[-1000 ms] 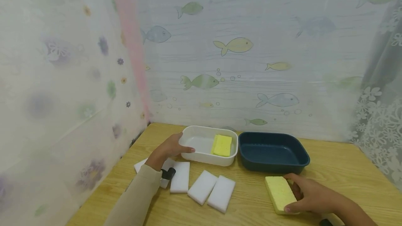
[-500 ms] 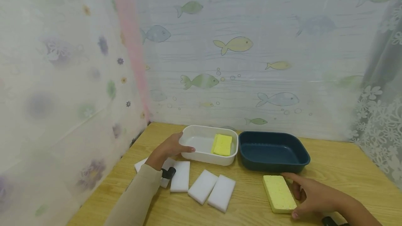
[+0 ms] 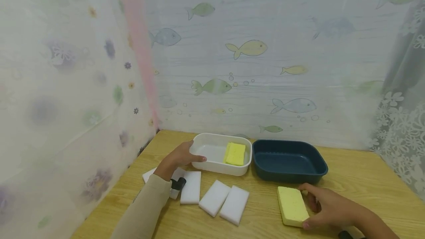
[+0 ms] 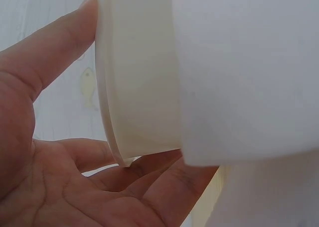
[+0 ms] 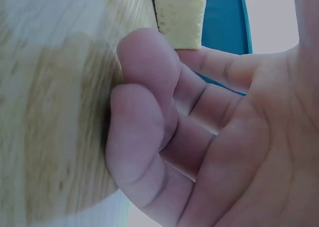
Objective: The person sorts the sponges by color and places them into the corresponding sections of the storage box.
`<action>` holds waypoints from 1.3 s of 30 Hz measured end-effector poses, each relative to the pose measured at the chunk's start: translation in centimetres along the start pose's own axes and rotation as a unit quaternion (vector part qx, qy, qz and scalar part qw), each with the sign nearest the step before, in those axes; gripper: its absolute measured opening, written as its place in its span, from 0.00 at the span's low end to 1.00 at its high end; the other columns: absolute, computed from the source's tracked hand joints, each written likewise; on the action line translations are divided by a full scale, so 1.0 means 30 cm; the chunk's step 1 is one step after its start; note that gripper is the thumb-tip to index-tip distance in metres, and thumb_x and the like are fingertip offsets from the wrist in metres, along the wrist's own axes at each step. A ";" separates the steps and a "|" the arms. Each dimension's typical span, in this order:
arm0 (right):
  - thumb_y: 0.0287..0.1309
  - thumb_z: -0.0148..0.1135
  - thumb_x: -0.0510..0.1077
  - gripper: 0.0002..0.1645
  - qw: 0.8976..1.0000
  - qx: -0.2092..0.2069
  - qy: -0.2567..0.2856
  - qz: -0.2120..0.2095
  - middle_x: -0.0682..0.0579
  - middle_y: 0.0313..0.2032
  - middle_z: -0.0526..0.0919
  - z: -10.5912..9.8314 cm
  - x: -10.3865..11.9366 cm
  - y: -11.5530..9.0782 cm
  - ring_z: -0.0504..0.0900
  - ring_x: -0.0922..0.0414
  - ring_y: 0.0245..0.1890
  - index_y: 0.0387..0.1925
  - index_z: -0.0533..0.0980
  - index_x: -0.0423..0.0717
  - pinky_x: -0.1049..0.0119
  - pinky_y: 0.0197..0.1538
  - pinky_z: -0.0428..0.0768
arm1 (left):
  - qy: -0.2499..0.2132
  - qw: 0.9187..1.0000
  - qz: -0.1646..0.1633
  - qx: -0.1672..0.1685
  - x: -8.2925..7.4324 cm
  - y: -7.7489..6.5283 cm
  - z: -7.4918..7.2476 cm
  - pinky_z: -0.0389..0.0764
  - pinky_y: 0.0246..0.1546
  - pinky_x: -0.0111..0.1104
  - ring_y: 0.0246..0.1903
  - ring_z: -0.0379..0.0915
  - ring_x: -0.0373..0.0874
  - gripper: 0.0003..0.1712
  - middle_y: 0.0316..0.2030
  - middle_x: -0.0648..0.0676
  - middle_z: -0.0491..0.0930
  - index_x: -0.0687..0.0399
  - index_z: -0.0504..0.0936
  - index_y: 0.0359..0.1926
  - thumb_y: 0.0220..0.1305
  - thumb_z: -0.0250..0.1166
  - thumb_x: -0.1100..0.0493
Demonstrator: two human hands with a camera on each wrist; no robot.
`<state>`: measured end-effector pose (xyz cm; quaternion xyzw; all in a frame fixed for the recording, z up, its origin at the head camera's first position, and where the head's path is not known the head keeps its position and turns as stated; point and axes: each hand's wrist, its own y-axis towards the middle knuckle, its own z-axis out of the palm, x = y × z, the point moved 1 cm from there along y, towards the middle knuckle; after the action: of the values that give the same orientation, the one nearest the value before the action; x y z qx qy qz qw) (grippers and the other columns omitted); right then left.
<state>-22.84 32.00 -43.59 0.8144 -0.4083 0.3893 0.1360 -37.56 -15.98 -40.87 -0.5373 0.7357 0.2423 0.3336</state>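
Observation:
At the left end of a white basin (image 3: pixel 212 167), my left hand (image 3: pixel 179 154) grips the wall, thumb over the front rim. In the left wrist view, the thumb and fingers stand on either side of the basin's rim (image 4: pixel 107 102). Two overlapping bright yellow sponges (image 3: pixel 236 154) lie inside the basin. My right hand (image 3: pixel 330 207) pinches a pale yellow sponge (image 3: pixel 293 206) by its right corners, thumb at the near one and index finger at the far one. In the right wrist view, its other fingers curl against the tabletop beside the sponge (image 5: pixel 180 18).
A dark blue basin (image 3: pixel 289 178) stands right of the white one, behind the pale sponge. Several white sponge blocks (image 3: pixel 214 197) lie on the wooden table (image 3: pixel 262 209) at the front left, some partly under the left arm. A fish-print curtain (image 3: pixel 212 54) hangs behind.
The pale sponge has slid slightly left and turned a little. My right thumb has come off its top, moved away, then come back to the near corner. The left hand has not moved.

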 end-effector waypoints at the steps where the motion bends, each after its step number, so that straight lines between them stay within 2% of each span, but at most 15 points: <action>1: 0.55 0.68 0.48 0.39 1.000 -0.001 -0.001 -0.002 0.51 0.28 0.75 0.002 0.001 0.000 0.71 0.65 0.24 0.64 0.61 0.45 0.68 0.25 0.72 | 0.004 1.000 0.000 -0.001 0.000 0.000 0.001 0.73 0.51 0.46 0.47 0.71 0.48 0.53 0.55 0.56 0.75 0.54 0.65 0.67 0.42 0.76 0.40; 6: 0.55 0.68 0.49 0.33 1.000 -0.017 -0.023 -0.004 0.52 0.26 0.74 0.006 0.011 0.002 0.72 0.65 0.23 0.59 0.64 0.50 0.69 0.25 0.73 | 0.021 1.000 -0.004 -0.001 -0.002 -0.002 0.003 0.72 0.54 0.47 0.49 0.70 0.48 0.53 0.57 0.55 0.74 0.54 0.64 0.68 0.43 0.76 0.40; 11: 0.52 0.70 0.53 0.32 0.994 -0.072 -0.082 -0.022 0.61 0.21 0.65 0.008 0.045 0.005 0.63 0.70 0.18 0.55 0.65 0.56 0.71 0.22 0.67 | 0.021 1.000 -0.008 -0.004 -0.010 -0.007 0.003 0.72 0.53 0.48 0.49 0.71 0.48 0.54 0.57 0.55 0.74 0.53 0.64 0.68 0.42 0.76 0.39; 15: 0.51 0.70 0.54 0.30 0.982 -0.119 -0.135 -0.055 0.66 0.20 0.58 0.010 0.088 0.003 0.54 0.73 0.17 0.53 0.66 0.60 0.73 0.20 0.61 | 0.016 1.000 -0.001 -0.005 -0.011 -0.009 0.001 0.72 0.53 0.48 0.49 0.71 0.48 0.54 0.57 0.55 0.74 0.54 0.65 0.68 0.42 0.76 0.39; 19: 0.48 0.72 0.55 0.29 0.968 -0.155 -0.179 -0.083 0.68 0.19 0.54 0.011 0.124 -0.002 0.50 0.73 0.18 0.50 0.67 0.62 0.75 0.21 0.58 | 0.011 1.000 0.003 -0.003 -0.014 -0.010 0.000 0.71 0.54 0.49 0.50 0.70 0.48 0.54 0.57 0.55 0.74 0.54 0.65 0.68 0.43 0.76 0.39; 26: 0.47 0.72 0.58 0.29 0.964 -0.173 -0.189 -0.076 0.69 0.18 0.54 0.009 0.161 0.001 0.51 0.73 0.17 0.49 0.69 0.63 0.75 0.21 0.60 | 0.009 1.000 -0.009 -0.003 -0.012 -0.017 -0.002 0.72 0.53 0.48 0.48 0.71 0.48 0.54 0.56 0.56 0.74 0.55 0.65 0.67 0.42 0.76 0.39; 34: 0.44 0.71 0.66 0.25 0.937 -0.221 -0.257 -0.085 0.71 0.16 0.54 -0.014 0.195 0.040 0.50 0.74 0.16 0.42 0.70 0.69 0.77 0.20 0.57 | 0.012 1.000 -0.001 -0.002 -0.014 -0.022 -0.004 0.72 0.53 0.47 0.48 0.71 0.48 0.52 0.56 0.56 0.75 0.55 0.65 0.67 0.44 0.76 0.41; 39: 0.42 0.70 0.67 0.25 0.936 -0.230 -0.255 -0.079 0.70 0.15 0.56 -0.036 0.221 0.074 0.51 0.73 0.15 0.42 0.72 0.69 0.75 0.20 0.61 | 0.010 1.000 -0.005 -0.002 -0.014 -0.016 -0.002 0.73 0.51 0.47 0.47 0.71 0.47 0.53 0.55 0.55 0.75 0.55 0.65 0.67 0.43 0.76 0.40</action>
<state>-22.69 27.47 -38.14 0.8627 -0.4416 0.0518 0.2408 -37.02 -15.91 -40.53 -0.5439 0.7362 0.2368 0.3259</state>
